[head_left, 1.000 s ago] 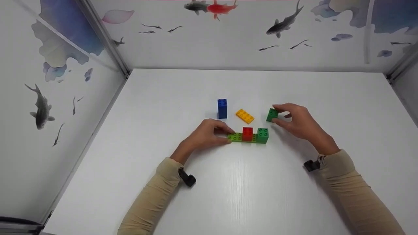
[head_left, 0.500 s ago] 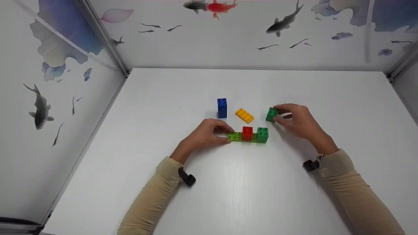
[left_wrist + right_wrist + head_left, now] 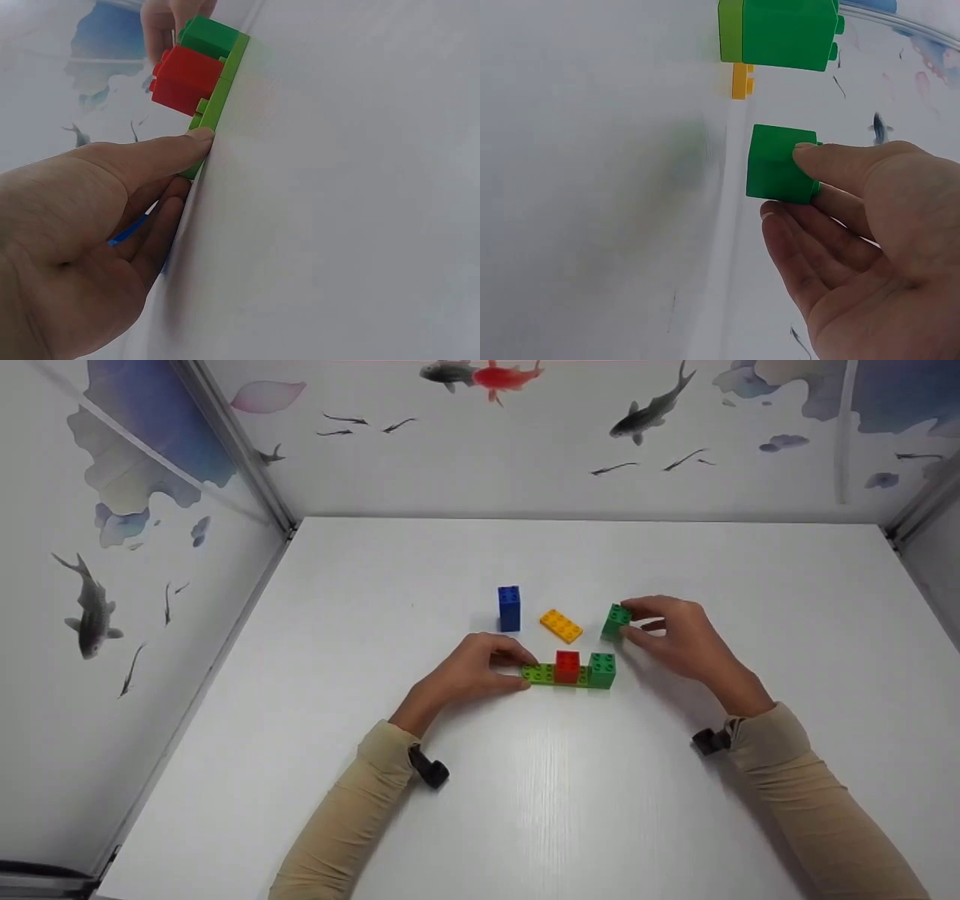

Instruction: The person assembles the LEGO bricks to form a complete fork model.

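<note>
My left hand [image 3: 480, 664] pinches the left end of a long lime-green building-block plate [image 3: 540, 673] between thumb and fingers. On that plate stand a red block [image 3: 568, 667] near the middle and a green block [image 3: 602, 670] at the right end. In the left wrist view, the thumb lies along the edge of the plate [image 3: 218, 97]. My right hand [image 3: 671, 634] pinches another green block [image 3: 616, 621], held tilted behind and right of the plate. The right wrist view shows this green block [image 3: 780, 163] between thumb and fingertips, raised off the table.
A tall blue block stack [image 3: 509, 609] stands behind the left hand. Between it and the right hand lies a flat yellow plate [image 3: 561, 625]. The white table [image 3: 480, 795] is bordered by walls printed with fish.
My right hand has shifted slightly left, carrying the green block, which is now more tilted. The left hand and the lime-green plate stay in place.
</note>
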`<state>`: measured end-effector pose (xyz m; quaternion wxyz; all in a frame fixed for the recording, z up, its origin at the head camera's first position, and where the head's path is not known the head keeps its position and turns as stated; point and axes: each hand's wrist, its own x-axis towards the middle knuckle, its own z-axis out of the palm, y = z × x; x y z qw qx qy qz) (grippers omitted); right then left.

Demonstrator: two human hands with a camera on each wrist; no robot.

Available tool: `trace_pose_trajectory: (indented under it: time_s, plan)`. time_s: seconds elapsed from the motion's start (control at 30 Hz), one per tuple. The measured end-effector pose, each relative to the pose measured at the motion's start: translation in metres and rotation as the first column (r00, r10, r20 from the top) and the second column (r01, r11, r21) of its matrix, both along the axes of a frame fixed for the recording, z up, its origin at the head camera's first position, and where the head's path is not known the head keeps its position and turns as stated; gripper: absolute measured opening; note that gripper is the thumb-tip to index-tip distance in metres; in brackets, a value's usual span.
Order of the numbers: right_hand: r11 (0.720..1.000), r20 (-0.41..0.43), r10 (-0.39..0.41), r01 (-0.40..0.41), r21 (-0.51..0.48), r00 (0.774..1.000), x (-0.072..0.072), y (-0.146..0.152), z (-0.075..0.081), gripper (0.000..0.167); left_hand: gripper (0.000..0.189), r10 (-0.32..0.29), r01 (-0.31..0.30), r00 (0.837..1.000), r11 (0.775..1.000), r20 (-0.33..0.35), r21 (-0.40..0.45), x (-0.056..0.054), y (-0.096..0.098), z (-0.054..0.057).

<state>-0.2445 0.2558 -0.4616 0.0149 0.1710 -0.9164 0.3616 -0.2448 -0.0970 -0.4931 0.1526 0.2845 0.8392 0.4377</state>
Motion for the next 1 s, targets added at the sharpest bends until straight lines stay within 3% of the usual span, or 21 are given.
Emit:
trace_pose_trajectory:
  time_s: [0.43,1.0]
  plan:
    - [0.999,-0.067,0.043,-0.045,-0.028,0.997,0.006,-0.011,0.004,0.045,0.044,-0.015,0.016,1.0,1.0,-0.017,0.002,-0.002,0.0,-0.002]
    - [0.99,-0.192,0.085,-0.104,-0.09,0.978,0.018,-0.037,0.008,0.046,0.044,0.004,-0.004,1.0,1.0,-0.001,-0.026,-0.001,0.001,0.0]
